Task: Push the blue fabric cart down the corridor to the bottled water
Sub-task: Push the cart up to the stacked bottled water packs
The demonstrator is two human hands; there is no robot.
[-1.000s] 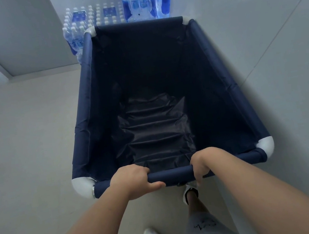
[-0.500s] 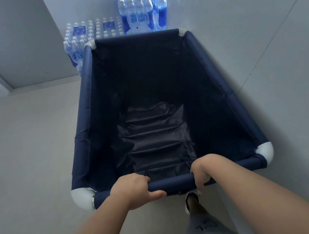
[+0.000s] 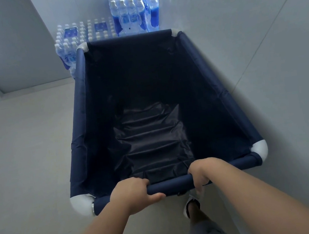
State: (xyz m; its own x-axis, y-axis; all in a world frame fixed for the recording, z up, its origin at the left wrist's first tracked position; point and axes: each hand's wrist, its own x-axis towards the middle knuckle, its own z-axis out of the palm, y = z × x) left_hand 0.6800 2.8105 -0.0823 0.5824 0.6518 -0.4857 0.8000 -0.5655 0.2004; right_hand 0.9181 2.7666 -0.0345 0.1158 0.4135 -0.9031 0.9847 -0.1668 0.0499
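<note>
The blue fabric cart fills the middle of the view, a dark navy bin with white corner joints and nothing inside it. My left hand grips the near rail left of centre. My right hand grips the same rail further right. Shrink-wrapped packs of bottled water are stacked against the far wall, directly behind the cart's far rail. Lower packs sit to the left of the tall stack, and the cart's far left corner overlaps them.
A grey tiled wall runs close along the cart's right side. Pale floor spreads out on the left, ending at a grey wall with a skirting edge. My legs and white shoes are below the near rail.
The view has tilted upward, so the cart and water packs sit lower in frame and more of the tall stack shows. Both hands keep their grip on the rail.
</note>
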